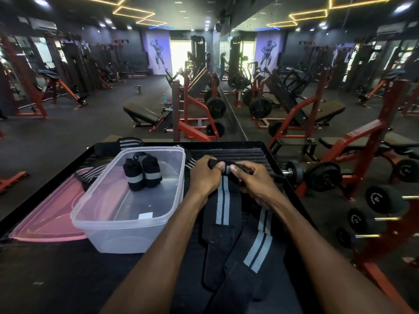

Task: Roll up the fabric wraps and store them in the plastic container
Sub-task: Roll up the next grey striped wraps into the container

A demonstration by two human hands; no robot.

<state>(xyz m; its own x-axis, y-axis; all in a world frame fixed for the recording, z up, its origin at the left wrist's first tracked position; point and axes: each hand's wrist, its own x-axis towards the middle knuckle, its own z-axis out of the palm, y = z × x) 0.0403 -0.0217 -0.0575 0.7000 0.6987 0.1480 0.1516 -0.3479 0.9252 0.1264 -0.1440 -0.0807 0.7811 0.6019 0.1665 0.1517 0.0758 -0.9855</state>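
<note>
Black ridged tabletop [238,152] in a mirrored gym; left hand [205,175] and right hand [254,180] pinch a striped fabric wrap [222,200] beside the clear plastic container [127,225].

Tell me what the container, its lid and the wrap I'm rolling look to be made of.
Container: clear, slightly frosted plastic, probably rigid; the rolled wraps show through its walls. Lid: translucent pink plastic, glossy, lying flat beside the container. Wrap held by the left hand and right hand: black woven fabric with pale stripes, matte, apparently elastic webbing; it drapes limply.
</note>
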